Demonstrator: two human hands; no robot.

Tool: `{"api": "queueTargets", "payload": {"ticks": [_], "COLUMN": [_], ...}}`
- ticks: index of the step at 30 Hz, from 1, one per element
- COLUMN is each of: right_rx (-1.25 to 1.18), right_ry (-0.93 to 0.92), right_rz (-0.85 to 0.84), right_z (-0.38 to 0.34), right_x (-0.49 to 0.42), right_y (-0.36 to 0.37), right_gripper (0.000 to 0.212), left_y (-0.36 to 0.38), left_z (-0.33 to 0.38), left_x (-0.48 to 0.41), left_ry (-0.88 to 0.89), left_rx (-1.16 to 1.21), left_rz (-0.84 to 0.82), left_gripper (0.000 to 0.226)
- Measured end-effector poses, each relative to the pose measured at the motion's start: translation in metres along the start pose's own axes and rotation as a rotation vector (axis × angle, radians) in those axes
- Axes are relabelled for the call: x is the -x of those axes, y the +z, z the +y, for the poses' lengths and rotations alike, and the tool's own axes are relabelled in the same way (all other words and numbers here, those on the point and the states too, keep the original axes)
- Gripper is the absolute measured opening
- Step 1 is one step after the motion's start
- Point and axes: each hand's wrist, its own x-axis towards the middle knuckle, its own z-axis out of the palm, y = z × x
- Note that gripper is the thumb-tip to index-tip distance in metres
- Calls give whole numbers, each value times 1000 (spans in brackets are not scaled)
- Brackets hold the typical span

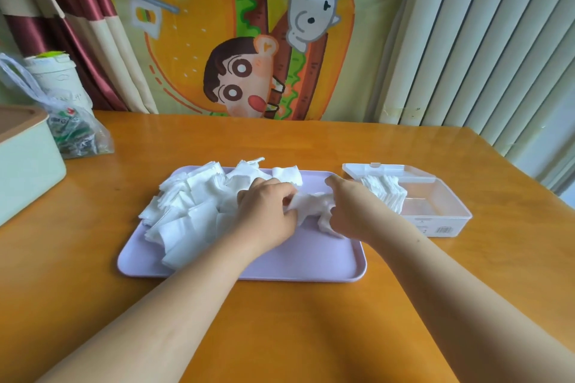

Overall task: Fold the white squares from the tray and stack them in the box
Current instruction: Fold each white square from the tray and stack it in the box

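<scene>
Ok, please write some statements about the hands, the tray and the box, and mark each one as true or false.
1. The left hand and the right hand hold one square over the tray. True.
2. The box has folded squares in it. True.
3. The box is left of the tray. False: it is right of it.
4. The lid is shut. False: the lid is open.
5. The loose pile lies on the table. False: the pile lies on the tray's left part.
</scene>
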Motion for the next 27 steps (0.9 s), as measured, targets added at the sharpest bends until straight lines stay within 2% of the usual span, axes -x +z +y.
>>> {"api": "queueTargets", "payload": {"ticks": [3, 6, 9, 11, 13, 17, 18, 25, 27], "right_rx": [46, 91, 80, 89, 72, 11, 1, -166, -247], "right_ry": [42, 63, 61, 79, 114, 146, 157, 247, 208], "right_rz": [-41, -84, -101, -151, -200, -252, -245, -201, -128], "right_z": [1, -4, -9, -11, -12, -11, -11, -12, -10], "right_x": [2, 1, 4, 8, 12, 18, 20, 37, 43], "right_y": [-1, -7, -11, -12, -12, -12, -12, -7, -7], "right_gripper": [18, 18, 17, 19, 29, 71, 72, 34, 32], "left_y": [-6, -10, -14, -17, -19, -26, -27, -27, -28], "left_z": [2, 5, 7, 9, 12, 18, 20, 16, 16], "left_x": [9, 20, 28, 32, 36, 39, 40, 46, 46], "left_ry": [-5, 1, 7, -7, -52, -76, -76, -98, -123], "left_rx": [102, 195, 226, 264, 328, 456, 470, 554, 607], "left_rz": [41, 103, 146, 144, 117, 80, 74, 80, 66], "left_gripper": [5, 12, 2, 9, 10, 14, 14, 12, 12]}}
